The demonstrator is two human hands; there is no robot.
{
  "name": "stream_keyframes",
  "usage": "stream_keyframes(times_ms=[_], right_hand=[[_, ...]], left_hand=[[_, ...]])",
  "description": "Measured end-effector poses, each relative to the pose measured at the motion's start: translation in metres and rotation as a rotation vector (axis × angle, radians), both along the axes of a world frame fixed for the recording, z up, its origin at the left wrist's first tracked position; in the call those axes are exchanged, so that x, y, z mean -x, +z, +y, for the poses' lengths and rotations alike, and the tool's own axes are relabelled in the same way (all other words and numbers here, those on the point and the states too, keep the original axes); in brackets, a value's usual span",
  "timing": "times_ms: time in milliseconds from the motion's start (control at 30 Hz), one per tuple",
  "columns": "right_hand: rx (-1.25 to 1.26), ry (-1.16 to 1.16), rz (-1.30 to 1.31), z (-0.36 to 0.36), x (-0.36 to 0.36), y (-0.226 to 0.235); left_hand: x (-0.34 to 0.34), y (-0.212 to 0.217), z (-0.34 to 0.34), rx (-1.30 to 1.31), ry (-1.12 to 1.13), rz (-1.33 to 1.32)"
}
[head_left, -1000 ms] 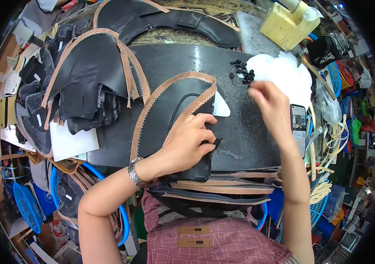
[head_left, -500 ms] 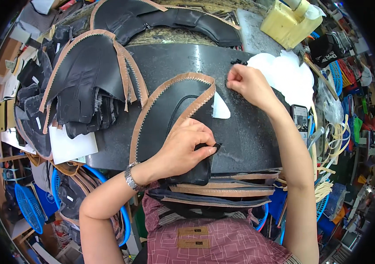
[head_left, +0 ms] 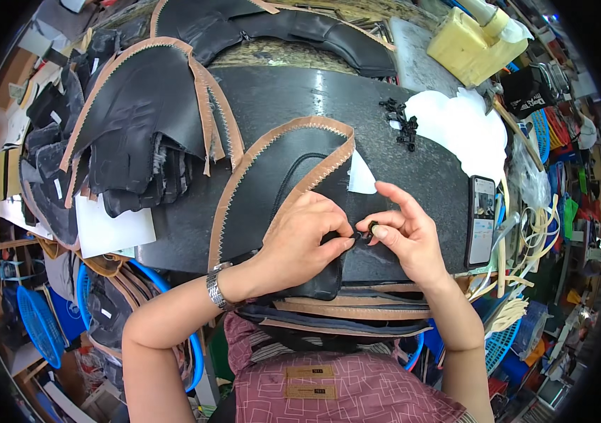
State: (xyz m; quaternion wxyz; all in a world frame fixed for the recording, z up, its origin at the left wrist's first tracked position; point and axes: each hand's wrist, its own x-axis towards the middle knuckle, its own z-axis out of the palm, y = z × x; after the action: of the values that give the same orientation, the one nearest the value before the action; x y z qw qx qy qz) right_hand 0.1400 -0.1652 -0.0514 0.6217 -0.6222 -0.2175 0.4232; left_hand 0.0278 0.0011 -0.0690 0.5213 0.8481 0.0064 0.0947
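Observation:
A black leather boot upper (head_left: 261,176) with tan, zigzag-stitched edging lies on the dark work board. My left hand (head_left: 304,236) rests across it, thumb and fingers pinching a narrow black end of the upper at its right side. Close beside those fingertips, my right hand (head_left: 413,243) pinches a small black part (head_left: 373,227) that looks like a zipper slider; whether it touches the pinched end is hard to tell. Farther up the board is a little heap of similar small black parts (head_left: 406,127). A pointed white piece (head_left: 361,175) sticks out next to the upper's edging.
More black uppers (head_left: 145,106) are piled at the left, above a white sheet (head_left: 115,227). White round pieces (head_left: 455,127) and a phone (head_left: 482,218) lie along the right. A yellowish container (head_left: 473,46) stands at the back right. Stacked edged pieces (head_left: 357,307) sit at the board's front edge.
My right hand has come from the heap of small black parts down to my left fingertips, now with one part in its pinch. The left hand keeps its hold; the view has shifted slightly.

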Motion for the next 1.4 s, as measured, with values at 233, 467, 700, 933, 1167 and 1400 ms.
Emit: stream_keyframes(times_ms=[233, 467, 700, 933, 1167, 1400], right_hand=[[0.151, 0.048, -0.405, 0.000, 0.018, 0.006], [0.258, 0.080, -0.620, 0.000, 0.022, 0.007], [0.268, 0.103, -0.533, 0.000, 0.027, 0.005], [-0.218, 0.285, -1.270, 0.005, 0.052, 0.026], [-0.138, 0.711, -1.286, 0.018, 0.108, 0.018], [0.325, 0.149, -0.644, -0.045, 0.014, 0.047]], left_hand=[[-0.001, 0.001, -0.003, 0.001, 0.035, 0.003], [0.000, -0.001, -0.007, -0.027, 0.077, -0.029], [-0.002, -0.001, -0.004, -0.023, 0.020, -0.011], [-0.002, 0.008, -0.011, 0.011, 0.057, 0.119], [-0.004, 0.011, -0.016, 0.006, 0.111, 0.123], [-0.001, 0.014, 0.002, 0.445, -0.036, 0.302]])
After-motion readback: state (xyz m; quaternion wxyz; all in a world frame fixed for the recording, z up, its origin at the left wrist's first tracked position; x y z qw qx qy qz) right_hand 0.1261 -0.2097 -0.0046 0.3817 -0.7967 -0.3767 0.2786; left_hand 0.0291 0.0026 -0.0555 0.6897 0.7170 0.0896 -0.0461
